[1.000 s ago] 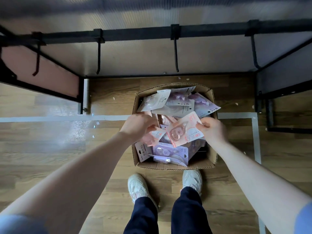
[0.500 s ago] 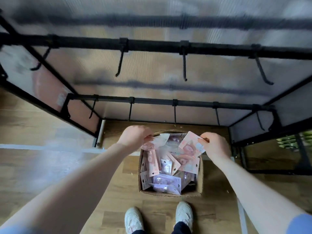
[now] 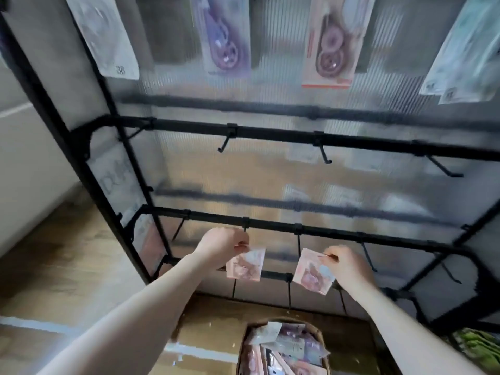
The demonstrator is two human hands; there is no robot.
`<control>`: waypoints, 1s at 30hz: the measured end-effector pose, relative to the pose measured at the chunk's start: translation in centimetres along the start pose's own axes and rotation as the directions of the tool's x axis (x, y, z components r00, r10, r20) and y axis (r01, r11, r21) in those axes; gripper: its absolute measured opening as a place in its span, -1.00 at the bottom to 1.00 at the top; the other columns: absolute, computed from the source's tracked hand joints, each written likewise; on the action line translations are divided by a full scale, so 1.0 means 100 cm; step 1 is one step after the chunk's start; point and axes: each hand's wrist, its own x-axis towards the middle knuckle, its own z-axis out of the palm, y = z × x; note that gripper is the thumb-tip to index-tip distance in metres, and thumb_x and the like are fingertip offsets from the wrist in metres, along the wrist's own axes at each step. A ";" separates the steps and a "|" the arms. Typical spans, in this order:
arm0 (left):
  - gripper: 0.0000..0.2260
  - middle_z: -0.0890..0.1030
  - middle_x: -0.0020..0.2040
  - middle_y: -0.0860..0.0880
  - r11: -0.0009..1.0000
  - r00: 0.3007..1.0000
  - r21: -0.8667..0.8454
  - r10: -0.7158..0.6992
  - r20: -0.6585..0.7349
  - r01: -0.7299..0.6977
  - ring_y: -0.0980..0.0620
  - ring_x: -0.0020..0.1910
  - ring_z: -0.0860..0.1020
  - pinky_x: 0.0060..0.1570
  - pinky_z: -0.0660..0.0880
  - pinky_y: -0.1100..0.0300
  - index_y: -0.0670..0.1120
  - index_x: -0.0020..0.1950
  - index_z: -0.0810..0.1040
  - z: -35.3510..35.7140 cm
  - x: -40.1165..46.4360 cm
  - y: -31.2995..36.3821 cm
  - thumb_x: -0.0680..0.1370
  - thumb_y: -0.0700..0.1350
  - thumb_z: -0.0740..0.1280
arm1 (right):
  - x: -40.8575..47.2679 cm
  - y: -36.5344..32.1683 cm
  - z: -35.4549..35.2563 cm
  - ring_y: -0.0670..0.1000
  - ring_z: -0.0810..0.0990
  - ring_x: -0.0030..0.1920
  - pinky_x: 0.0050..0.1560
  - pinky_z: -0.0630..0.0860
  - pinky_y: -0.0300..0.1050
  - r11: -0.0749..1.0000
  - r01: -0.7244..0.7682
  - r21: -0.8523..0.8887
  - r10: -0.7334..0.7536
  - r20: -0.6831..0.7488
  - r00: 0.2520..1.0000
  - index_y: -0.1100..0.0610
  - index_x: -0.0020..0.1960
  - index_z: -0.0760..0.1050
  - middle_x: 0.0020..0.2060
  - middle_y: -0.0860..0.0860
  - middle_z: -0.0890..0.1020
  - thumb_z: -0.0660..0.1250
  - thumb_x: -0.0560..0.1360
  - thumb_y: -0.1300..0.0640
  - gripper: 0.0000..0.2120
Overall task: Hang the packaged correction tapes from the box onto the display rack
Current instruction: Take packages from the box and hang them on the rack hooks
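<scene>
Hanging step: my left hand (image 3: 223, 246) pinches a pink pack (image 3: 245, 265), right hand (image 3: 345, 266) pinches another (image 3: 313, 272), both w/ top edges near low hooks (image 3: 299, 240). Next: thread holes onto hooks.

Shop: display rack (image 3: 270, 131) with hooks, hung correction tape packs (image 3: 328, 50)

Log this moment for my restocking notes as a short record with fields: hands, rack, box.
left hand: pinches a pink pack just under a rack hook
right hand: pinches another pink pack beside the next hook
rack: top row holds hung packs; middle hooks bare
box: on the floor, holds more packs
</scene>
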 end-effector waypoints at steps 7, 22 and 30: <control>-0.81 0.61 -0.02 0.03 0.998 0.987 0.057 0.037 -0.155 -0.029 -0.01 -0.09 0.56 -0.26 0.33 0.21 -0.03 0.06 0.55 -0.112 0.000 -0.002 0.57 0.03 0.24 | -0.003 -0.055 -0.094 -0.10 0.52 -0.34 -0.40 0.35 -0.18 0.992 0.112 0.061 -0.108 -0.072 0.992 0.02 -0.18 0.53 -0.30 -0.07 0.60 0.29 0.54 0.08 -0.87; -0.84 0.59 -0.16 0.07 1.000 0.932 -0.007 -0.004 -0.363 0.002 0.07 -0.19 0.49 -0.23 0.38 0.20 -0.04 -0.01 0.60 -0.284 -0.005 -0.003 0.50 0.01 0.37 | -0.001 -0.152 -0.234 -0.11 0.54 -0.28 -0.33 0.41 -0.18 0.903 0.391 0.175 -0.304 -0.383 0.872 0.08 -0.22 0.58 -0.27 -0.06 0.63 0.37 0.48 0.13 -0.89; -0.88 0.53 -0.23 0.12 1.000 0.908 0.025 0.017 -0.418 -0.007 0.10 -0.25 0.48 -0.28 0.39 0.24 -0.04 -0.06 0.60 -0.326 -0.004 -0.010 0.50 -0.02 0.37 | 0.008 -0.184 -0.283 0.07 0.60 -0.08 -0.02 0.52 0.04 0.811 0.561 0.165 -0.376 -0.588 0.716 0.22 -0.03 0.63 -0.08 0.07 0.67 0.33 0.50 0.20 -0.86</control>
